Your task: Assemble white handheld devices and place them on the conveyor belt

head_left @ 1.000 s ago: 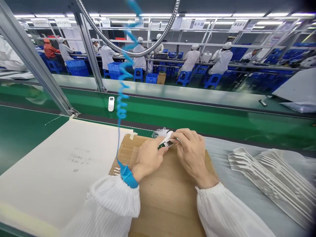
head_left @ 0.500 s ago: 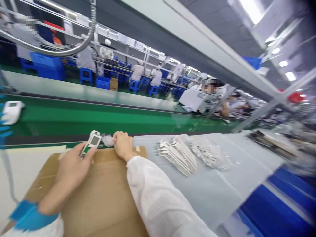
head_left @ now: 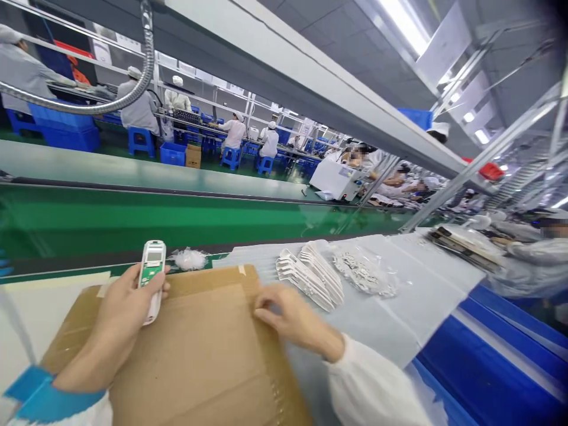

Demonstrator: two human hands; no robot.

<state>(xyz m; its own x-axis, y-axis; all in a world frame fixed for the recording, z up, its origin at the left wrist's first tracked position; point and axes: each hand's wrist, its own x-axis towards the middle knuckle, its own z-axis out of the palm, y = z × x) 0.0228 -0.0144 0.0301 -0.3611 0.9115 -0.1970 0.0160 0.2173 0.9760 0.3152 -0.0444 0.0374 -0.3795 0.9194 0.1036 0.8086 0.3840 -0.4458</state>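
Having left the plastic wad (head_left: 190,260), the right hand (head_left: 288,315) is now curling at two o'clock of the cardboard (head_left: 199,355), its grip I cannot tell, and the left hand (head_left: 125,309) alone is pinching the white device (head_left: 152,270) at eleven o'clock.

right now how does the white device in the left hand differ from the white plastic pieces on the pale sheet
The device is held in the left hand, while the plastic pieces lie on the pale sheet. The device shows a screen and green board; the pieces show neither. The device is one unit, the pieces several, bunched together. Both are white and long.
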